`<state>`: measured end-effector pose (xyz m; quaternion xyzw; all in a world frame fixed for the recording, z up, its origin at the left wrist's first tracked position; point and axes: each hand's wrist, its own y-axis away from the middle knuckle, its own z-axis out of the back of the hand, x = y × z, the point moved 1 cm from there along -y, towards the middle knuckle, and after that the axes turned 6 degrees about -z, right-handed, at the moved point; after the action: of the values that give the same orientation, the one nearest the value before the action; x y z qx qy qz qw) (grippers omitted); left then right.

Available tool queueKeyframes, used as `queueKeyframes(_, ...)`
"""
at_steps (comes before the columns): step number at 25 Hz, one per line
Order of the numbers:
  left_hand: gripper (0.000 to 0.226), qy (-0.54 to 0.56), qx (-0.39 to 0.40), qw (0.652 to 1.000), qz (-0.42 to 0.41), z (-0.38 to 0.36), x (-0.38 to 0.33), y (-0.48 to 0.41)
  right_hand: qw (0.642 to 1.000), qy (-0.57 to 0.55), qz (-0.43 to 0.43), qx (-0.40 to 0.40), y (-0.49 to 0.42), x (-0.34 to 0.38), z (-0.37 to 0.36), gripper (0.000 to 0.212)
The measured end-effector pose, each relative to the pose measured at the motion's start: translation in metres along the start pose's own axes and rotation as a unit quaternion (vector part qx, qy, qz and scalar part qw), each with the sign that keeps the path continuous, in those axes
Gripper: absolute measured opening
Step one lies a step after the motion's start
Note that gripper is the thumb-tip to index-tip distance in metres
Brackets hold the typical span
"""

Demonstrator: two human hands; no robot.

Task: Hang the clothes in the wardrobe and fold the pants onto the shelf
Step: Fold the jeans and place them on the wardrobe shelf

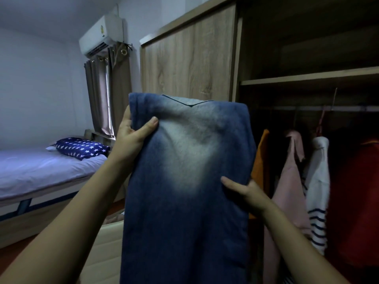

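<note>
A pair of faded blue jeans (184, 191), doubled over, hangs upright in front of me and fills the middle of the head view. My left hand (133, 136) grips its upper left edge, thumb on the front. My right hand (244, 193) pinches the right edge lower down, thumb across the denim. Behind them the open wardrobe (307, 78) shows a wooden shelf (307, 78) above a hanging rail (328, 108). The far side of the jeans is hidden.
Several garments hang on the rail: orange (261, 160), pink (291, 181), white with navy stripes (317, 191), red (356, 201). The wardrobe's sliding door (188, 58) is at centre. A bed (41, 171) with a star-print pillow (82, 148) lies left. A beige basket (104, 249) stands below.
</note>
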<state>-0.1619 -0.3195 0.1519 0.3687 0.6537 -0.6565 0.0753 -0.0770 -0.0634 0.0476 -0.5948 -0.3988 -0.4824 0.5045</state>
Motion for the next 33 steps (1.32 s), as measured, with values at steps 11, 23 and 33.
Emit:
queueKeyframes(11, 0.023, -0.106, -0.001, 0.994, -0.04, 0.033, -0.005, 0.002, 0.996, -0.084, 0.001, 0.039, -0.004, 0.014, -0.025, 0.073)
queueKeyframes(23, 0.044, 0.248, 0.006, 0.916, 0.316, 0.059, 0.025, -0.001, 0.967, -0.209, -0.132, 0.061, -0.027, 0.059, -0.031, 0.036)
queueKeyframes(33, 0.102, 0.144, 0.114, 0.95, 0.253, 0.058, 0.038, 0.04, 0.981, -0.152, -0.033, 0.115, -0.006, 0.038, -0.005, 0.056)
